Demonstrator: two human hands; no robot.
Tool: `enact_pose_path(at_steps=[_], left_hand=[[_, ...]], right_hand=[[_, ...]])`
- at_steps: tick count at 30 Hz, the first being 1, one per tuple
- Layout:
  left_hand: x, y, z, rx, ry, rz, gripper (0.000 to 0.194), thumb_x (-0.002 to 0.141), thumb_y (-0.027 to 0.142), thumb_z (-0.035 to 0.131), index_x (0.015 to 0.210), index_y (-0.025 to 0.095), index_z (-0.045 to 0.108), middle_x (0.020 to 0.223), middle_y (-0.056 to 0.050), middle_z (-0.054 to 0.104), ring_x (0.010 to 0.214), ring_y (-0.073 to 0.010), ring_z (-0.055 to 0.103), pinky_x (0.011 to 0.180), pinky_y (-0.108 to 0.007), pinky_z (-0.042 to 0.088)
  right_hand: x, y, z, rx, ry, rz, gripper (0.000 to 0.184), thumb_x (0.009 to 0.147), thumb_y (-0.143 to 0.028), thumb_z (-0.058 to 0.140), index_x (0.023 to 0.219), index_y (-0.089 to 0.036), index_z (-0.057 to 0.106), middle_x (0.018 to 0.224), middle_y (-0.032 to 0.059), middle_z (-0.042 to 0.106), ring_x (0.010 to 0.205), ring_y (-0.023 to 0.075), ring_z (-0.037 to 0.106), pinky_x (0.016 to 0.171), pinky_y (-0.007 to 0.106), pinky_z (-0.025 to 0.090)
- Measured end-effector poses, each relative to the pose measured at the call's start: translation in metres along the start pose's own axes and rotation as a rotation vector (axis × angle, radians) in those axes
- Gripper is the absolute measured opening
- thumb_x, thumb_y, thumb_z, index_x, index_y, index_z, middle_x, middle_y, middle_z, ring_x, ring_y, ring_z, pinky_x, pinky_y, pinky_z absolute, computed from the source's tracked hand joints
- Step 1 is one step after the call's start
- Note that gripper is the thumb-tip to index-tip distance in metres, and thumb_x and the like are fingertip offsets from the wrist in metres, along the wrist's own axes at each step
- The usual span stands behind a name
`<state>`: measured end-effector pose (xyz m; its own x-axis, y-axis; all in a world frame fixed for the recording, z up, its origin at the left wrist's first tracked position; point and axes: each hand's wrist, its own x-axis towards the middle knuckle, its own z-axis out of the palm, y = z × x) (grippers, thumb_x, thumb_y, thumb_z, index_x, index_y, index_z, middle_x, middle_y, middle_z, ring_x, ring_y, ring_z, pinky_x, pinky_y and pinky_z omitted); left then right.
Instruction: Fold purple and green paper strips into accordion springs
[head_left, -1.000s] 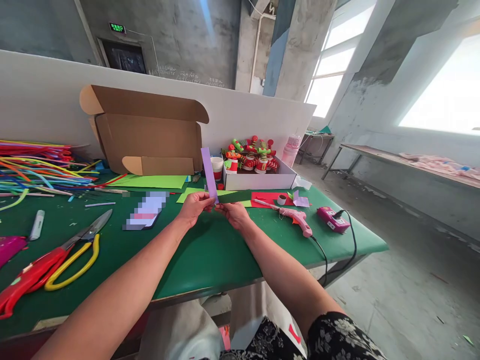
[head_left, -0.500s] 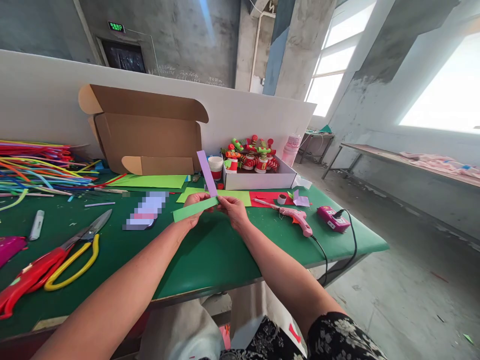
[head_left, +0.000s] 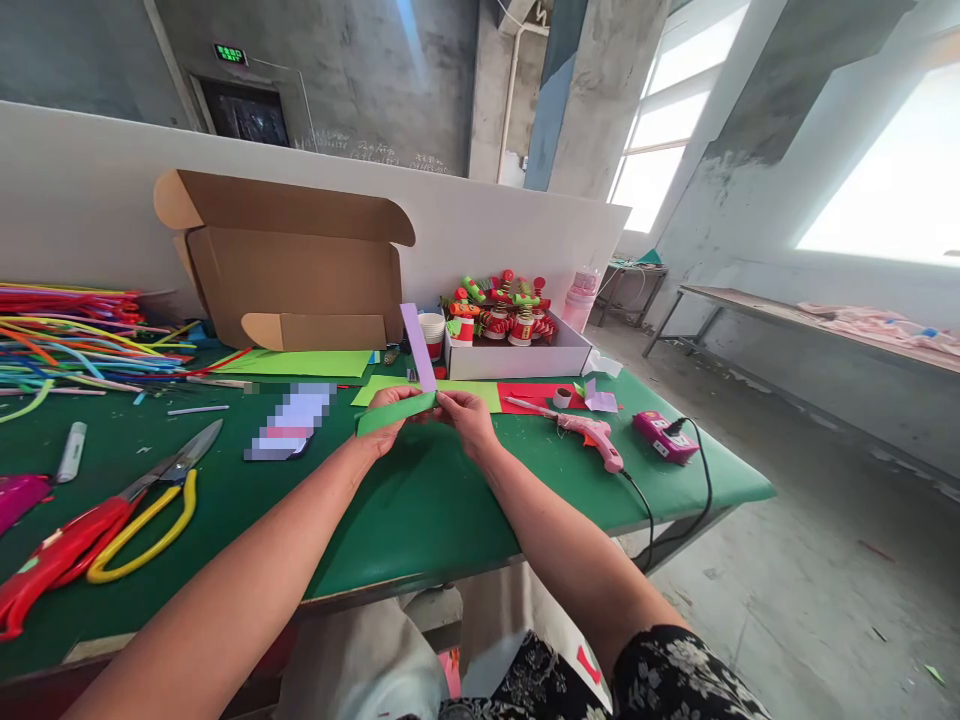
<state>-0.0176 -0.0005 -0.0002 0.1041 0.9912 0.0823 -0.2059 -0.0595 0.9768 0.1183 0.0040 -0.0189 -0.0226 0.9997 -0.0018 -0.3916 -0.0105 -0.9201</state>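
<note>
Both my hands meet above the green table (head_left: 420, 520). My left hand (head_left: 390, 420) and my right hand (head_left: 469, 418) pinch the joined ends of two paper strips. A purple strip (head_left: 418, 345) sticks up and away from my fingers. A green strip (head_left: 386, 413) runs left across my left hand. Both hands are closed on the strips where they cross.
An open cardboard box (head_left: 289, 265) stands at the back. A white box of colourful paper figures (head_left: 510, 335) is beside it. A pink glue gun (head_left: 592, 435) and its pink plug unit (head_left: 664, 438) lie right. Large scissors (head_left: 112, 515), pipe cleaners (head_left: 75, 335) and a marker (head_left: 71, 450) lie left.
The green strip, unseen one second ago, has been folded over leftwards across the purple strip. The purple strip has tilted slightly. My hands stayed in place.
</note>
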Motion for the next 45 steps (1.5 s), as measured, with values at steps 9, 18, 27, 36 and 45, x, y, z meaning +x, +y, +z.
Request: enact_pose_path(at_steps=[9,18,27,36,45], left_hand=[[-0.003,-0.003,0.002,0.051,0.007,-0.006,0.041,0.049,0.046,0.085,0.075,0.018,0.07,0.072,-0.003,0.07,0.066,-0.0168,0.06,0.06,-0.029,0.048],[0.0,0.001,-0.001,0.292,0.085,0.107,0.032,0.056,0.046,0.079,0.061,0.021,0.061,0.055,0.003,0.058,0.055,-0.0159,0.055,0.055,-0.028,0.043],[-0.004,0.008,0.001,0.233,0.137,0.021,0.037,0.05,0.048,0.083,0.058,0.019,0.06,0.054,0.002,0.058,0.055,-0.0156,0.054,0.058,-0.029,0.046],[0.001,0.001,-0.003,0.11,0.168,0.068,0.046,0.048,0.053,0.083,0.068,0.019,0.059,0.056,0.004,0.059,0.053,-0.0135,0.054,0.056,-0.028,0.046],[-0.001,0.003,-0.004,0.131,-0.032,-0.067,0.051,0.055,0.065,0.078,0.057,0.016,0.062,0.057,-0.003,0.061,0.054,-0.0155,0.054,0.055,-0.03,0.045]], right_hand=[[0.001,-0.003,-0.001,0.116,0.042,0.046,0.023,0.061,-0.031,0.085,0.067,-0.017,0.067,0.055,-0.0024,0.063,0.054,0.0098,0.059,0.064,0.024,0.053],[-0.004,-0.004,0.0,-0.053,0.012,-0.014,0.028,0.058,-0.039,0.084,0.065,-0.017,0.069,0.053,-0.0053,0.057,0.052,0.0082,0.051,0.063,0.025,0.045],[0.0,-0.008,-0.006,-0.04,0.051,-0.018,0.029,0.055,-0.039,0.083,0.059,-0.018,0.064,0.05,-0.0062,0.053,0.051,0.0085,0.049,0.062,0.025,0.044],[0.0,-0.005,-0.003,-0.107,0.066,-0.043,0.031,0.055,-0.043,0.082,0.062,-0.018,0.064,0.052,-0.0059,0.054,0.05,0.0085,0.048,0.059,0.025,0.044],[0.0,-0.008,-0.006,0.006,0.042,0.05,0.029,0.057,-0.036,0.083,0.059,-0.018,0.061,0.048,-0.0073,0.05,0.049,0.0071,0.046,0.059,0.024,0.046]])
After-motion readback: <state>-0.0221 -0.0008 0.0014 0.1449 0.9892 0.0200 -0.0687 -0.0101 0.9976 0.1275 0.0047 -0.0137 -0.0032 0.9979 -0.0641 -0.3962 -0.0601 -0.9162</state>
